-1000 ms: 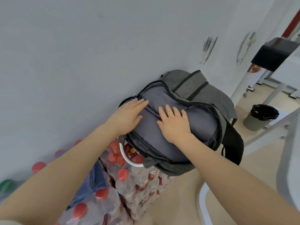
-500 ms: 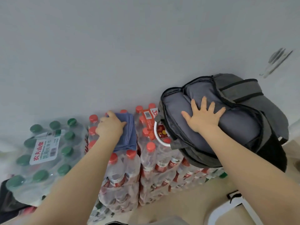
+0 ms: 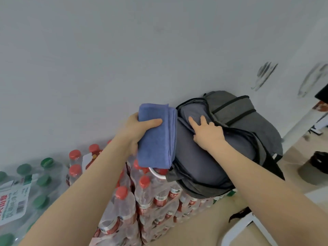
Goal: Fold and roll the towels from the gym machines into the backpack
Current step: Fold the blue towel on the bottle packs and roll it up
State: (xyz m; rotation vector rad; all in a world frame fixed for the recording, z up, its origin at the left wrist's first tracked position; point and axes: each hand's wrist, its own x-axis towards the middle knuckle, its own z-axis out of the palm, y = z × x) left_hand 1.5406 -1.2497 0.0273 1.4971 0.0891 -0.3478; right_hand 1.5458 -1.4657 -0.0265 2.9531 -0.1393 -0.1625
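Green-capped bottle packs lie at the far left against the wall, and beside them stand the shrink-wrapped packs of red-capped bottles that carry everything else. Above the packs' back edge the left hand holds a folded blue towel, thumb pressed across its front face and the fingers hidden behind it; the towel hangs upright, its layered edge just beside the mouth of the grey backpack. That bag lies on the right end of the packs with its zip undone and the lining bulging. The right hand rests on that lining, fingers relaxed, forefinger and a second finger extended toward the opening's left rim.

The step in hand looks like feeding the towel in. It is folded but not rolled, so rolling it tight first would suit the task better. Failing that, the right hand should hook the rim and pull the mouth wide while the left slides the towel in narrow edge first, keeping the layers pinched so they do not splay.
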